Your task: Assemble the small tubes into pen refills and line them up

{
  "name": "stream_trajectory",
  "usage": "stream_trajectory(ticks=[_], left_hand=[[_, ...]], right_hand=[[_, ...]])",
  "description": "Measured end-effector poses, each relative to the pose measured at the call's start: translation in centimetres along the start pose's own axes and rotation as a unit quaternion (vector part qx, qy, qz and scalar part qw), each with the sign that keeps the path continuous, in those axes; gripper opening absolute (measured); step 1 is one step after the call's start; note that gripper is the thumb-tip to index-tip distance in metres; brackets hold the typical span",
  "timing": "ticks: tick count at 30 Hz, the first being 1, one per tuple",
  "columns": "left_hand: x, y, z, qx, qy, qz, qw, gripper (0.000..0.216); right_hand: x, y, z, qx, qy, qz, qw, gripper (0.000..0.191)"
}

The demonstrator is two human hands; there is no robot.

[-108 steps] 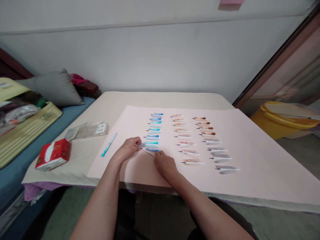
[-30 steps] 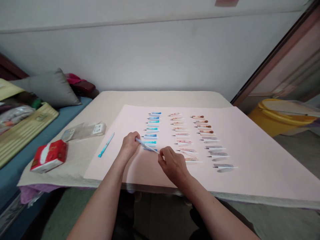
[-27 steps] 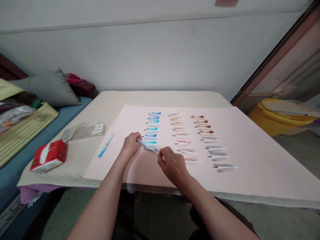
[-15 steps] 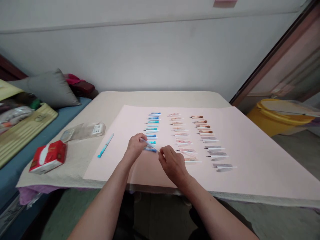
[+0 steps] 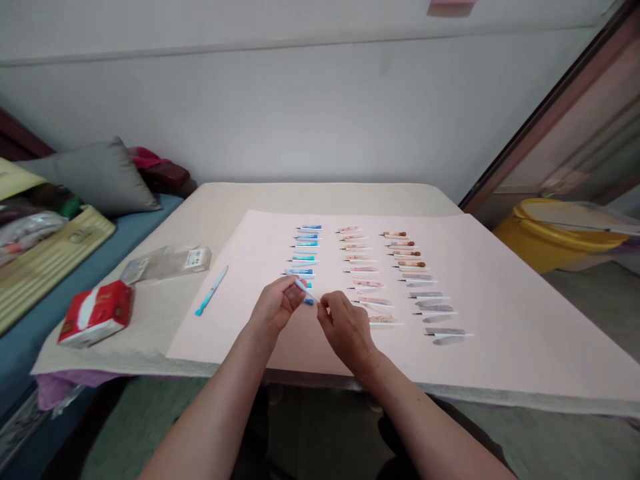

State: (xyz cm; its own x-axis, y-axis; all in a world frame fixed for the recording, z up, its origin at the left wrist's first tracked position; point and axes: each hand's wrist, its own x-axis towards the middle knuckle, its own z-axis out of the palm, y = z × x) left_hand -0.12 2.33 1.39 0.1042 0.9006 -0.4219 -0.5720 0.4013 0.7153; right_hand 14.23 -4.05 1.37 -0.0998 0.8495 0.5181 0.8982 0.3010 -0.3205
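Observation:
My left hand [image 5: 277,303] is closed in a pinch around a pale bluish pen barrel [image 5: 301,285] above the blue column of pen parts. Opposite it, my right hand [image 5: 347,330] has thumb and forefinger closed on the end of a thin white refill [image 5: 313,295], which runs in line with the barrel. Whether the refill sits inside the barrel is too small to tell. Beneath and beyond the hands lie blue pen parts [image 5: 306,244] with refills, partly covered by my left hand. To the left rests a whole blue pen [image 5: 211,291].
Peach and pink pen parts [image 5: 356,248] form a middle column, brown and grey ones [image 5: 433,295] a right column, all on a pink sheet [image 5: 520,320]. Left on the table are a clear plastic wrapper [image 5: 173,261] and a red tissue pack [image 5: 97,313]. A yellow bin [image 5: 545,233] stands right.
My left hand has shifted right and turned its palm more upward, bringing the pen barrel closer to my right hand. The right hand has stayed nearly in place.

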Motion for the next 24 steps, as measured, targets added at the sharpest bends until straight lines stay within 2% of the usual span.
stream_trajectory(ticks=[3, 9, 11, 14, 16, 19, 24], left_hand=[[-0.3, 0.2, -0.1, 0.012, 0.005, 0.003, 1.0, 0.008], [-0.3, 0.5, 0.0, 0.002, 0.056, 0.05, 0.997, 0.005], [-0.6, 0.2, 0.2, 0.014, 0.033, 0.045, 0.998, 0.006], [-1.2, -0.7, 0.8, 0.032, -0.04, 0.016, 0.999, 0.01], [-1.6, -1.3, 1.2, 0.026, -0.068, 0.003, 0.997, 0.011], [-1.9, -1.6, 1.5, 0.015, -0.077, -0.005, 0.997, 0.012], [-1.9, -1.1, 1.3, 0.021, -0.056, -0.005, 0.998, 0.013]], right_hand=[[0.0, 0.0, 0.0, 0.0, -0.003, 0.001, 1.0, 0.022], [-0.2, -0.4, -0.3, -0.004, -0.012, -0.022, 1.0, 0.021], [-0.2, -0.4, -0.3, -0.011, -0.019, -0.031, 0.999, 0.024], [-0.2, -0.2, -0.2, -0.02, -0.031, -0.037, 0.999, 0.027], [-0.2, 0.0, -0.1, -0.023, -0.035, -0.032, 0.999, 0.028], [-0.2, 0.2, -0.2, -0.017, -0.035, -0.019, 0.999, 0.028], [-0.1, 0.1, -0.1, -0.003, -0.051, 0.002, 0.999, 0.033]])
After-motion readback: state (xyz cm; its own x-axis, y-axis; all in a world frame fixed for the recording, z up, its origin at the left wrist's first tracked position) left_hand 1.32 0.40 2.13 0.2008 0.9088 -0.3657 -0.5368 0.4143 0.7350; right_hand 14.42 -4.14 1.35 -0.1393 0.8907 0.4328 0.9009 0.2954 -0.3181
